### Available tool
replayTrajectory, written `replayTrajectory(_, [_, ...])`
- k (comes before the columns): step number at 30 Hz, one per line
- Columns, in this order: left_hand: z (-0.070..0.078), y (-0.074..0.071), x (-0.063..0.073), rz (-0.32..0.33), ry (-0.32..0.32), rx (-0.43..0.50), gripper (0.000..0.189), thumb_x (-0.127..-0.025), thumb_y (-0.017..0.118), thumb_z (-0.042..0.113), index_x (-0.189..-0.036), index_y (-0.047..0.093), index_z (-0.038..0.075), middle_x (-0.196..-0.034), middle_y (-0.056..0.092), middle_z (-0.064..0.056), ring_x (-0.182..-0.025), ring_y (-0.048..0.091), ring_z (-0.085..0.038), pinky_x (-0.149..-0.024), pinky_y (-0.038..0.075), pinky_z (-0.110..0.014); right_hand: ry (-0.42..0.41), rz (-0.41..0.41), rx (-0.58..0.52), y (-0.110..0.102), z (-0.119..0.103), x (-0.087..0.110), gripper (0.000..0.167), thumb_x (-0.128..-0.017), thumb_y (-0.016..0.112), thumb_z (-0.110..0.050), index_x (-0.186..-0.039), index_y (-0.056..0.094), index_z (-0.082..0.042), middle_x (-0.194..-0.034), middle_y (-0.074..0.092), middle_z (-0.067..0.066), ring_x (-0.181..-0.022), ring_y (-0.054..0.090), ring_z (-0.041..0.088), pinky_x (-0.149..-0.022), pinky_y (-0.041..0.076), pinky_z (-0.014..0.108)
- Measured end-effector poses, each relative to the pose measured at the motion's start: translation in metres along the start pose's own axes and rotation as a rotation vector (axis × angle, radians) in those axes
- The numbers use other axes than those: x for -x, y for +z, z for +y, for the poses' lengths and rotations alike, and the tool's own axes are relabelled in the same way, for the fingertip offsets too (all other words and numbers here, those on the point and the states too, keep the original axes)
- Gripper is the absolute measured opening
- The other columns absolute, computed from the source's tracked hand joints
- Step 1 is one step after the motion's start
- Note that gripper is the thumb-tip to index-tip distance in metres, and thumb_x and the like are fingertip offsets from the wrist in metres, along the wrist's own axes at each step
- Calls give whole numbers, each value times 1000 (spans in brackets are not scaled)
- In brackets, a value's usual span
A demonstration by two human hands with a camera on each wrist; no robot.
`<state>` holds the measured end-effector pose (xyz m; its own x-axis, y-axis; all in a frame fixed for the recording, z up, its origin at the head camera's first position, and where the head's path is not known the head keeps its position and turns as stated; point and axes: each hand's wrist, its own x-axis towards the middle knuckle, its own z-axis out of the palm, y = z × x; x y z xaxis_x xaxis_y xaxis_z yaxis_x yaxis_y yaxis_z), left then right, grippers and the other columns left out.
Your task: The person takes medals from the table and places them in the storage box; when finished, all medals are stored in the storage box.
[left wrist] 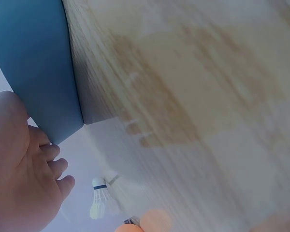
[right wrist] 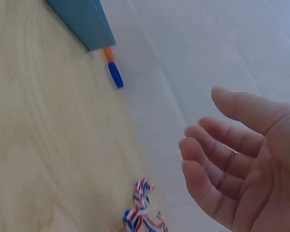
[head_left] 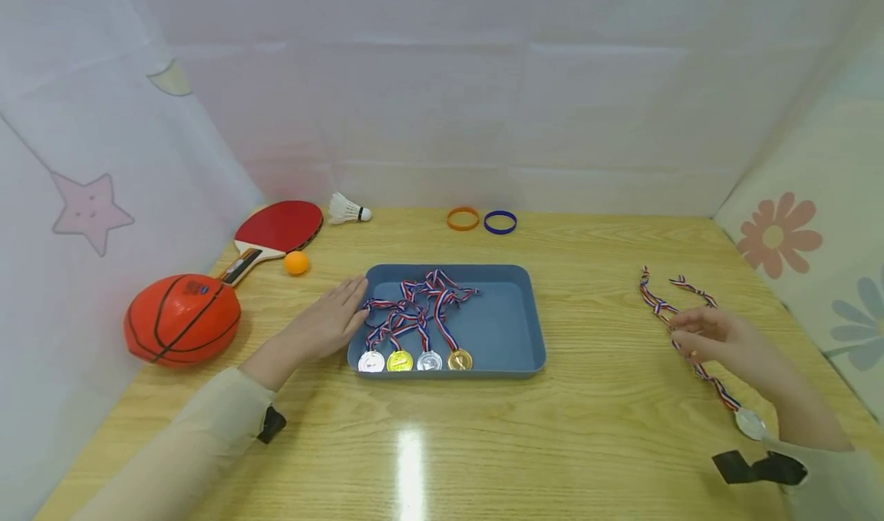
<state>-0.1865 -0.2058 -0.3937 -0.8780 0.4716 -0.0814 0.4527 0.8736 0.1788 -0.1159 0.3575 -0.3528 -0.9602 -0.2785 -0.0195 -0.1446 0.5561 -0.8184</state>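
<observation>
My left hand point(head_left: 333, 318) rests along the left rim of a blue-grey tray point(head_left: 511, 318), its fingers straight. In the left wrist view, those fingers point(left wrist: 55, 169) lie at the tray wall point(left wrist: 43, 72). Several medals with striped ribbons lie in the tray: a yellow-gold medal point(head_left: 400, 361), a bronze-coloured medal point(head_left: 460, 360) and silver ones. My right hand point(head_left: 725, 344) hovers over the ribbon of a silver medal point(head_left: 750, 423) on the table's right side. Its fingers point(right wrist: 198, 183) are loosely bent and hold nothing; the striped ribbon point(right wrist: 140, 212) is below them in the right wrist view.
On the left are an orange-red basketball point(head_left: 183, 321), a red table tennis paddle point(head_left: 283, 225) and an orange ball point(head_left: 296, 262). A shuttlecock point(head_left: 348, 210), an orange wristband point(head_left: 463, 219) and a blue wristband point(head_left: 500, 222) lie at the back, before the white curtain point(head_left: 442, 122).
</observation>
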Motion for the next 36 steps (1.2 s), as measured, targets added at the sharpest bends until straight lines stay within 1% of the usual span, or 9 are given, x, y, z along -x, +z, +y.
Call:
replayTrajectory(4, [0, 0, 1, 2, -1, 0, 60, -99, 35, 31, -144, 17, -5, -149, 16, -19, -135, 14, -36, -108, 14, -48, 80, -3, 98, -9, 27, 15, 35, -95, 53, -15, -118, 49, 11, -92, 61, 12, -74, 60, 17, -60, 52, 32])
replayTrajectory(7, [0, 1, 1, 4, 0, -2, 60, -99, 36, 31, -144, 17, -5, -149, 16, -19, -135, 14, -37, -108, 14, -48, 146, -31, 107, -16, 44, 26, 39, -95, 52, -14, -119, 45, 16, -89, 58, 9, -65, 56, 16, -53, 49, 30])
replayTrajectory(11, [0, 1, 1, 4, -1, -2, 60, -99, 36, 31, -144, 17, -5, -149, 16, -19, -135, 14, -37, -108, 15, -48, 154, -46, 136, -20, 64, 38, 38, -93, 55, -12, -116, 46, 18, -81, 55, 5, -53, 46, 15, -44, 42, 30])
replayTrajectory(14, [0, 0, 1, 4, -1, -4, 60, -99, 35, 30, -144, 16, -5, -149, 16, -20, -135, 14, -37, -108, 15, -49, 132, -25, 224, -18, 74, 45, 34, -90, 61, -13, -108, 54, 14, -74, 55, 1, -48, 45, 12, -41, 41, 28])
replayTrajectory(18, [0, -2, 1, 2, -2, -3, 60, -99, 35, 30, -144, 16, -5, -149, 16, -20, -135, 14, -37, -108, 15, -49, 128, -33, 265, -14, 79, 49, 25, -86, 65, -15, -99, 60, 6, -69, 51, -4, -51, 43, 9, -42, 37, 26])
replayTrajectory(22, [1, -2, 1, -2, -5, 1, 60, -99, 35, 31, -145, 15, -5, -149, 16, -20, -136, 14, -36, -108, 15, -49, 118, -74, 230, -14, 82, 48, 13, -88, 62, -11, -90, 60, 2, -68, 49, -5, -54, 42, 8, -43, 35, 28])
replayTrajectory(27, [1, -1, 1, -10, -8, 4, 61, -99, 34, 31, -145, 15, -4, -150, 15, -19, -136, 12, -35, -108, 13, -48, 126, -113, 243, -15, 81, 46, 13, -89, 61, -12, -83, 60, -1, -70, 54, -5, -58, 43, 7, -47, 36, 27])
replayTrajectory(32, [2, -2, 0, -14, -5, 6, 61, -99, 35, 31, -145, 15, -4, -150, 14, -19, -136, 12, -35, -108, 14, -48, 163, -105, 228, -18, 77, 45, 16, -91, 59, -15, -86, 62, -1, -77, 58, -1, -68, 49, 6, -56, 41, 23])
replayTrajectory(36, [2, -3, 0, -20, -9, 7, 61, -100, 35, 31, -145, 15, -4, -150, 14, -19, -136, 12, -35, -108, 13, -48, 203, -73, 109, -22, 72, 44, 20, -94, 54, -15, -93, 58, 5, -90, 62, 2, -80, 54, 5, -65, 44, 21])
